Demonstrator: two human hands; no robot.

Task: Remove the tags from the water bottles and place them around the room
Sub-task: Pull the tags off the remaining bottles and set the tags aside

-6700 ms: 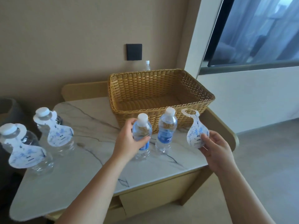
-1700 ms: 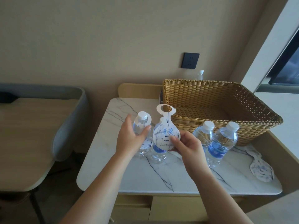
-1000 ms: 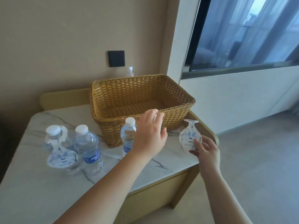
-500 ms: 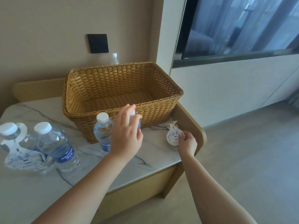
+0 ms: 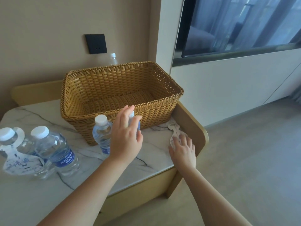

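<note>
Marble-topped table (image 5: 81,185): right hand (image 5: 183,148) lies flat, fingers spread, pressing loose tags (image 5: 174,130) down at 3 o'clock of the wicker basket (image 5: 156,115). Left hand (image 5: 126,137) hovers open at a bare bottle (image 5: 134,122), gripping nothing. One tagged bottle (image 5: 8,137) stands at 9 o'clock. Tags look thin and floppy (lift by the neck loop); bottles seem slick and soft-walled, best held mid-body.

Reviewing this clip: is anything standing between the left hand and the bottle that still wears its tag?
Yes. The left hand hovers at the bottles before the basket. The tagged bottle stands at the table's far left, and an untagged Aquafina bottle stands right beside it, on the hand's side.
</note>
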